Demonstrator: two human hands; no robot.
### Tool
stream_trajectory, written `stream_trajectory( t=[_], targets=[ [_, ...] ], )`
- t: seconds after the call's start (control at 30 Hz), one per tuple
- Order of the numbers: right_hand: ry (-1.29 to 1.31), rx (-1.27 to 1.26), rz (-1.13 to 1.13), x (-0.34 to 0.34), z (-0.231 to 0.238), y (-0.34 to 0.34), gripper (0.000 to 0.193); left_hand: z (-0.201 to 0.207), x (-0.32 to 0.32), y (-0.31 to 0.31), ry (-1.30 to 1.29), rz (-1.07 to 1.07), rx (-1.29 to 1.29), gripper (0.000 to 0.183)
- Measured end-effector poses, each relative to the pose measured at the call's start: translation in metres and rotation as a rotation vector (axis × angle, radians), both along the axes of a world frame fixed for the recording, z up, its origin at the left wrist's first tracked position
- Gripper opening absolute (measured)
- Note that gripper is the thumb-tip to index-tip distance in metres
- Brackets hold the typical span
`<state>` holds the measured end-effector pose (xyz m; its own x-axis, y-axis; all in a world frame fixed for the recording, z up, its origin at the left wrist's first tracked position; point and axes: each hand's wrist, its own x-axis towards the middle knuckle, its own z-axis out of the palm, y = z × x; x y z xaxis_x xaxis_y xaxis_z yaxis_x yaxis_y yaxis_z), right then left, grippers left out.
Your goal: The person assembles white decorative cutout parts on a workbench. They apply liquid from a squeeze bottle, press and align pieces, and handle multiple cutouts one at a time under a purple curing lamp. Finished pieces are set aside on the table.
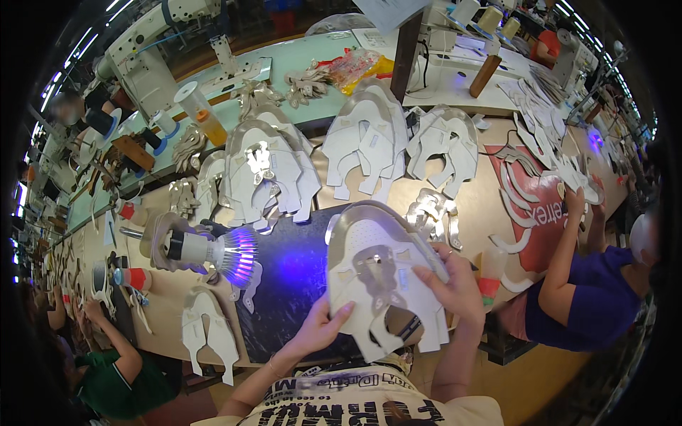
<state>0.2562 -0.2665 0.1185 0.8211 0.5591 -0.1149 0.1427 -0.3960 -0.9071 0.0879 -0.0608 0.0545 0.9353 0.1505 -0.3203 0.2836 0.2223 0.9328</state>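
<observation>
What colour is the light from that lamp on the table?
Violet-blue: the lamp casts a purple glow onto the dark mat, seen in the head view.

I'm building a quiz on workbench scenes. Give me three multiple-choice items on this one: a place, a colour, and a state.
1. Where is the lamp relative to the shoe-upper stack in the person's hands?
A. To its left
B. To its right
C. Under it

2. What colour is the lamp's light?
A. Red
B. Violet-blue
C. Green

3. How is the stack held?
A. Left hand only
B. Lying on the mat, untouched
C. Both hands

Answers:
1 A: the lamp lies on the bench left of the stack, its head toward the dark mat.
2 B: its bulbs glow violet-blue and tint the mat.
3 C: the left hand grips the stack's lower edge and the right hand its right side.
</observation>
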Motion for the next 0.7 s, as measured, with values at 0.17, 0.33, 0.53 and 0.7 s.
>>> stream_trajectory(
  t=[0.17, 0.33, 0.53, 0.7],
  targets=[
    [-0.188, 0.234, -0.177, 0.031, 0.02, -0.033, 0.036, 0.08, 0.023, 0.015, -0.464, 0.003, 0.69, 0.069],
    [-0.504, 0.395, -0.5, 0.064, 0.045, -0.056, 0.033, 0.177, 0.009, 0.07, -1.055, 0.149, 0.788, 0.088],
    [-0.801, 0.212, -0.596, 0.074, 0.055, -0.064, 0.034, 0.204, 0.021, 0.089, -1.188, 0.617, 0.71, 0.088],
    [-0.589, 0.334, -0.678, 0.085, 0.065, -0.047, 0.038, 0.195, 0.042, 0.09, -1.228, 0.824, 0.641, 0.089]
  ],
)
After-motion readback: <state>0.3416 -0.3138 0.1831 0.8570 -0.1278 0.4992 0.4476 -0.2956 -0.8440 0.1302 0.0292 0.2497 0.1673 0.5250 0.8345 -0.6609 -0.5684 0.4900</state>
